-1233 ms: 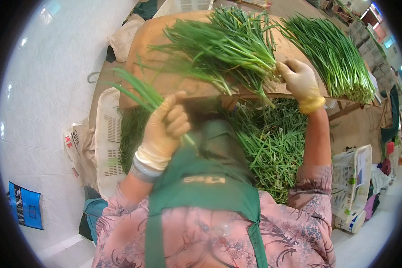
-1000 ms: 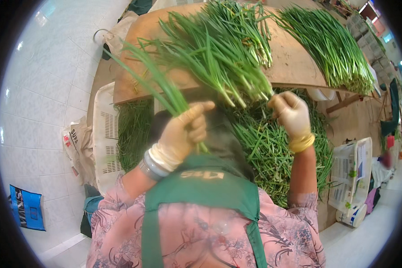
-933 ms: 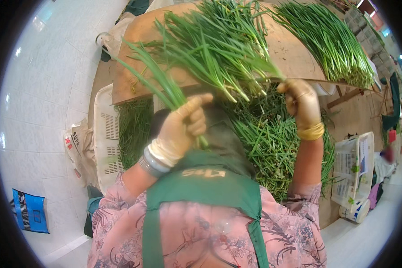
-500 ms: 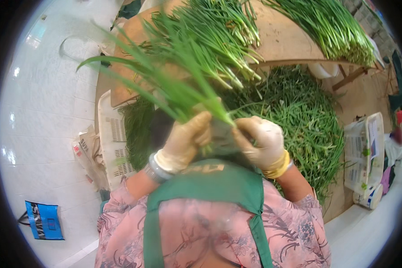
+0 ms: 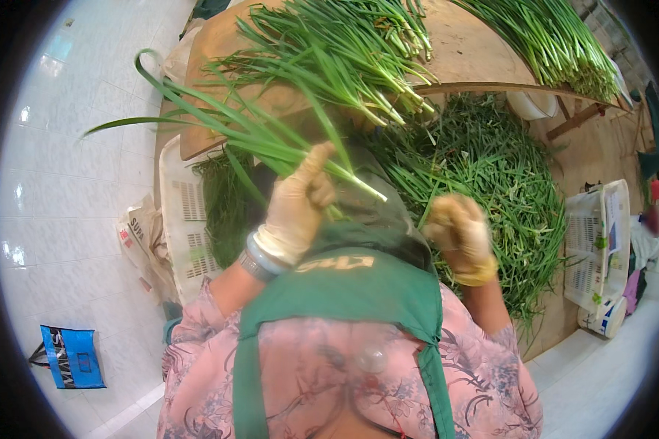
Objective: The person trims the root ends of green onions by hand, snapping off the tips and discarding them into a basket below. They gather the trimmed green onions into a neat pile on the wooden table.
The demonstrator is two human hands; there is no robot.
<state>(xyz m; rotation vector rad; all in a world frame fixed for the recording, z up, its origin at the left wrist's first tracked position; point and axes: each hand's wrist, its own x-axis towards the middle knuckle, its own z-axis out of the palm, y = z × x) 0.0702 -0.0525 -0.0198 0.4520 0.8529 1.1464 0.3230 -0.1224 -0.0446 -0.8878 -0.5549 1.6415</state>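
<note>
My left hand (image 5: 300, 201), in a pale glove, is closed around a small bunch of green onions (image 5: 256, 135) whose long leaves fan up and to the left. My right hand (image 5: 460, 230), also gloved and blurred, is curled shut just right of the bunch; nothing shows in it. Both hands hover above my green apron (image 5: 344, 293). Ahead lies a wooden board (image 5: 476, 58) carrying a loose pile of green onions (image 5: 344, 51).
A big heap of green trimmings (image 5: 490, 168) lies on the floor under the board. A second row of onions (image 5: 556, 36) sits at the board's far right. White plastic crates stand at left (image 5: 187, 219) and right (image 5: 597, 241). A blue bag (image 5: 69, 355) rests on the tiled floor.
My right hand came back from the board to the left hand, then dropped away to the right. The bunch in my left hand grew fuller and now leans left.
</note>
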